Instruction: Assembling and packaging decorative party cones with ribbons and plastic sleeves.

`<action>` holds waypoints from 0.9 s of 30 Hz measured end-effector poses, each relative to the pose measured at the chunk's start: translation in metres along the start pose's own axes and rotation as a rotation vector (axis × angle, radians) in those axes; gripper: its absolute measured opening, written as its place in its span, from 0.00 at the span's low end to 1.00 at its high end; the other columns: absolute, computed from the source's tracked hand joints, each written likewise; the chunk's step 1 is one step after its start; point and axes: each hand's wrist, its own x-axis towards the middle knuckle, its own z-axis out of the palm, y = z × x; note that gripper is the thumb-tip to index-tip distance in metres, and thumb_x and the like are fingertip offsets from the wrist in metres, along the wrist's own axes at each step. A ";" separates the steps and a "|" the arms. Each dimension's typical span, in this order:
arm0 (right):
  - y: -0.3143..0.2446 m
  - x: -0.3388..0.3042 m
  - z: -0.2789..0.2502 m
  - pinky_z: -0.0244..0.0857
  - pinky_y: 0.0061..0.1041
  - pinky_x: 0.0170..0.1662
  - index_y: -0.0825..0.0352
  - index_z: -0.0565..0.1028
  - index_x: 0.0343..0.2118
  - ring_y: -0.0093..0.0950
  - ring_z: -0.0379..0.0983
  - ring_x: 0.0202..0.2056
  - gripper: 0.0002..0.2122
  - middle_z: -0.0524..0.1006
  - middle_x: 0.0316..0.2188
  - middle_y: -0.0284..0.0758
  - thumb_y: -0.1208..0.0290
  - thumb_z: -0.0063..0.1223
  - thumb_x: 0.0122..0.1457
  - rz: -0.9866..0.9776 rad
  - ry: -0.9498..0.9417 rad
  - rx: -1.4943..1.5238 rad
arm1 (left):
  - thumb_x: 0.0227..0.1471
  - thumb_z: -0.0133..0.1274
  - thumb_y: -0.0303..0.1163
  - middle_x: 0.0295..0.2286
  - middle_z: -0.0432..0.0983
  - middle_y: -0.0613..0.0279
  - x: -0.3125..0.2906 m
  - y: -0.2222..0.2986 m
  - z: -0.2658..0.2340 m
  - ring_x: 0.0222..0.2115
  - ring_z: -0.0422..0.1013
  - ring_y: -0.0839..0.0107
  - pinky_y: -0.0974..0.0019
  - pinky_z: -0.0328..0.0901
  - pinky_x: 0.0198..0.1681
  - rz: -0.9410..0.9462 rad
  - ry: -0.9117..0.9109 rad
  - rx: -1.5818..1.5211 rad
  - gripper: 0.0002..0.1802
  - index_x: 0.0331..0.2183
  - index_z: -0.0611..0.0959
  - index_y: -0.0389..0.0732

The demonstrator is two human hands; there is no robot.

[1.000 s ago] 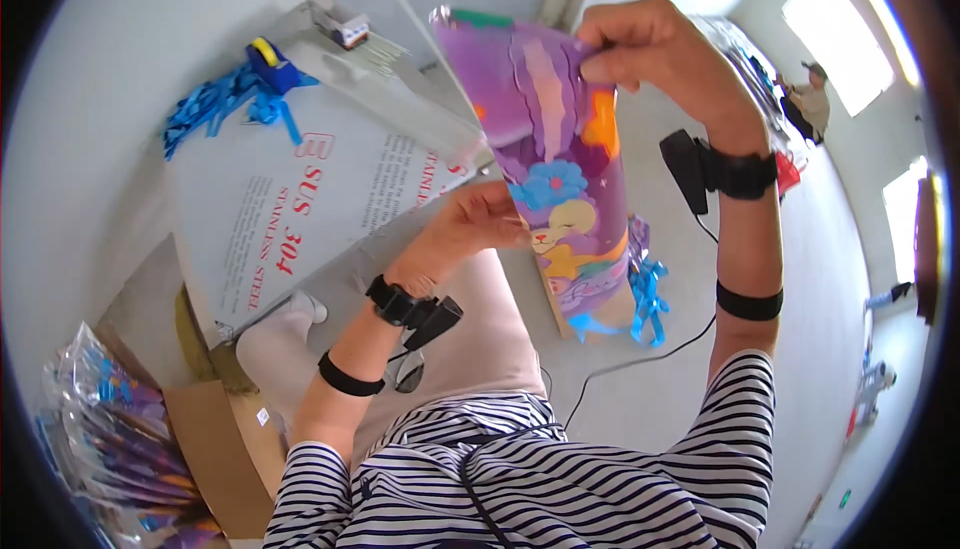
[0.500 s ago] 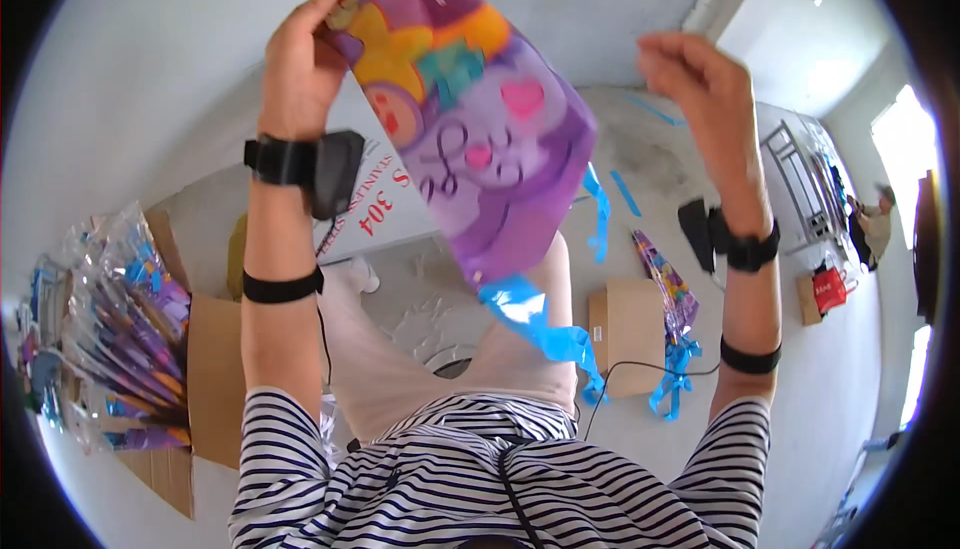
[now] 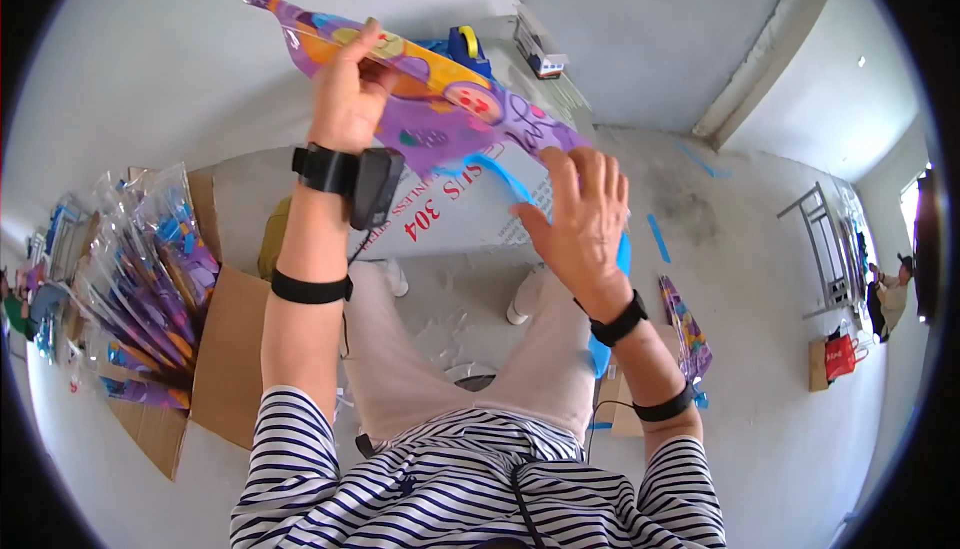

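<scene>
Above a white box with red lettering (image 3: 450, 219), a thin purple cartoon-printed kite (image 3: 430, 99) is held up slantwise, its narrow tip at the upper left. Closed around its upper left part, fingers on the printed face, is my left hand (image 3: 350, 99). At the lower right end my right hand (image 3: 585, 214) curls its fingers over the kite's edge, thumb apart from them; its palm side is hidden. A blue ribbon tail (image 3: 490, 167) runs from the kite behind my right hand and hangs down past my right leg.
At left, a cardboard box (image 3: 230, 359) holds several bagged kites (image 3: 150, 299). A tape dispenser (image 3: 467, 47) and a small carton (image 3: 540, 49) stand behind the white box. Another kite (image 3: 685, 329) lies at right by brown cardboard. A person (image 3: 893, 294) is far right, near a red bag (image 3: 842, 354).
My right hand, raised apart at the right before, has come in and down to the kite's lower end. The kite has turned flatter, and my left hand has moved down and right with it.
</scene>
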 end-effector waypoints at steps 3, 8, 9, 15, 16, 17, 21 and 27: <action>0.005 0.010 0.025 0.60 0.38 0.42 0.60 0.72 0.41 0.37 0.67 0.40 0.18 0.70 0.36 0.36 0.75 0.63 0.46 -0.024 0.109 -0.061 | 0.54 0.64 0.28 0.35 0.76 0.60 -0.022 0.001 0.004 0.37 0.75 0.69 0.64 0.74 0.44 -0.015 -0.020 0.002 0.11 0.36 0.79 0.38; 0.026 0.028 0.021 0.61 0.36 0.41 0.62 0.75 0.33 0.37 0.71 0.34 0.10 0.73 0.28 0.35 0.80 0.60 0.47 -0.102 0.133 0.110 | 0.55 0.63 0.31 0.33 0.75 0.62 -0.046 0.015 -0.004 0.35 0.74 0.71 0.62 0.76 0.44 -0.008 0.009 0.070 0.09 0.35 0.80 0.39; 0.029 0.032 0.018 0.61 0.36 0.41 0.62 0.76 0.33 0.38 0.72 0.34 0.10 0.74 0.28 0.35 0.81 0.61 0.47 -0.106 0.096 0.195 | 0.56 0.63 0.33 0.30 0.75 0.64 -0.050 0.018 -0.008 0.33 0.74 0.71 0.60 0.76 0.44 0.006 -0.035 0.120 0.09 0.33 0.80 0.40; 0.046 0.048 -0.014 0.68 0.26 0.35 0.70 0.78 0.31 0.29 0.75 0.28 0.06 0.76 0.26 0.39 0.84 0.59 0.50 0.194 -0.136 0.619 | 0.57 0.62 0.39 0.30 0.76 0.64 -0.075 0.027 -0.028 0.35 0.76 0.69 0.58 0.75 0.46 0.036 -0.156 0.240 0.13 0.33 0.80 0.40; 0.057 0.049 -0.015 0.69 0.22 0.33 0.71 0.78 0.32 0.21 0.74 0.28 0.05 0.77 0.26 0.35 0.83 0.58 0.52 0.156 -0.176 0.620 | 0.57 0.61 0.40 0.31 0.76 0.63 -0.080 0.028 -0.029 0.35 0.76 0.68 0.59 0.74 0.46 0.029 -0.189 0.250 0.13 0.34 0.80 0.40; 0.061 0.050 -0.018 0.69 0.22 0.33 0.71 0.78 0.32 0.21 0.74 0.28 0.05 0.77 0.26 0.35 0.83 0.58 0.52 0.150 -0.176 0.622 | 0.57 0.61 0.40 0.31 0.76 0.63 -0.084 0.028 -0.030 0.35 0.76 0.68 0.59 0.74 0.46 0.034 -0.188 0.250 0.13 0.34 0.80 0.40; 0.057 0.058 -0.041 0.69 0.16 0.24 0.72 0.78 0.33 0.13 0.71 0.28 0.04 0.77 0.27 0.28 0.84 0.55 0.56 0.486 -0.373 0.889 | 0.52 0.65 0.34 0.30 0.76 0.62 -0.113 0.025 -0.031 0.30 0.75 0.70 0.69 0.71 0.36 0.411 -0.147 0.838 0.11 0.32 0.79 0.40; 0.066 0.064 -0.054 0.68 0.16 0.34 0.74 0.79 0.33 0.14 0.71 0.29 0.04 0.78 0.27 0.28 0.84 0.56 0.54 0.420 -0.438 0.926 | 0.37 0.70 0.33 0.42 0.76 0.64 -0.125 0.042 -0.012 0.47 0.68 0.63 0.50 0.53 0.56 1.472 -0.195 1.658 0.28 0.45 0.82 0.45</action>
